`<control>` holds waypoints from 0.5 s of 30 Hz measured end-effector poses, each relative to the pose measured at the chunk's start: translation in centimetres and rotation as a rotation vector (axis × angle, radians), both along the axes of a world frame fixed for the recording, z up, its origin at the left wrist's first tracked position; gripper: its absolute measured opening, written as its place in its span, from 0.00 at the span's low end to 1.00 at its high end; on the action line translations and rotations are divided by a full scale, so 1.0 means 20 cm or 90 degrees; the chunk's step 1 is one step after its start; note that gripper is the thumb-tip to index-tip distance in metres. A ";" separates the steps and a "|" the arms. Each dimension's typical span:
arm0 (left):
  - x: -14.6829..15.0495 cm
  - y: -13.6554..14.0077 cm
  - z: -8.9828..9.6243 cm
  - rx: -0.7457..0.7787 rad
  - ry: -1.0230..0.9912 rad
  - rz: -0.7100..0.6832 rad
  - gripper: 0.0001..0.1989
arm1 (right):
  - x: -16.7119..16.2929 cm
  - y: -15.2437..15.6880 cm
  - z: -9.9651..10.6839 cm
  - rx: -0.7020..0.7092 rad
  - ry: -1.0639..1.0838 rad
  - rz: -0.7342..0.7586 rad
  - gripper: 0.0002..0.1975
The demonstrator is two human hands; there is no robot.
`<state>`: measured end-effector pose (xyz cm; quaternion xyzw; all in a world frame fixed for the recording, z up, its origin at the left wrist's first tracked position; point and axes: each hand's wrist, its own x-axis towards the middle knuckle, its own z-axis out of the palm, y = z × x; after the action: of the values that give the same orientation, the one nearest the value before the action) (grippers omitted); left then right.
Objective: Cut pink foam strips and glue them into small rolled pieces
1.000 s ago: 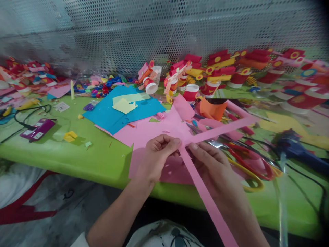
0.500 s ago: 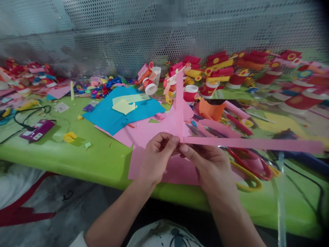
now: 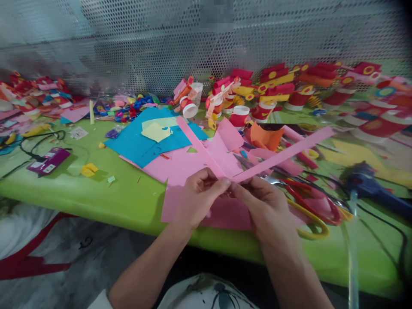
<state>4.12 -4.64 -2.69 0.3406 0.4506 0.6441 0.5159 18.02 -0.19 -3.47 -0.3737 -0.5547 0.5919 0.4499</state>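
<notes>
Two pink paper strips meet at one corner between my hands, forming a wide V. My left hand is closed, its thumb and fingers pinching the end of the left paper strip. Pressed against it, my right hand pinches the end of the right paper strip, which reaches up to the right. My fingertips hide the joint, so I cannot see how the ends are fixed. Below my hands lies a pink paper sheet. Red-handled scissors and yellow-handled scissors rest beside my right wrist.
A blue glue gun with a clear glue stick lies at the right. Blue paper is left of centre, with a purple power strip farther left. Decorated red paper cups line the back near the mesh panel.
The strips have turned counter-clockwise in my fingers: the upright one now leans left, and the level one now slopes up to the right. Both hands stay nearly in place, still pinching.
</notes>
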 end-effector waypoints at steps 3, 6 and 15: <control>0.00 0.00 0.00 -0.007 0.022 0.009 0.13 | 0.00 0.00 0.01 -0.019 0.001 0.004 0.07; 0.00 0.00 0.02 -0.015 0.008 0.012 0.14 | 0.00 0.01 0.01 -0.003 -0.016 -0.019 0.07; 0.00 0.02 0.00 -0.053 -0.085 0.023 0.12 | -0.02 -0.01 0.00 0.063 -0.020 -0.048 0.07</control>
<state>4.19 -4.31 -2.62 0.2670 0.4473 0.6553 0.5469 17.57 -0.36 -3.42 -0.3811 -0.5759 0.5402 0.4809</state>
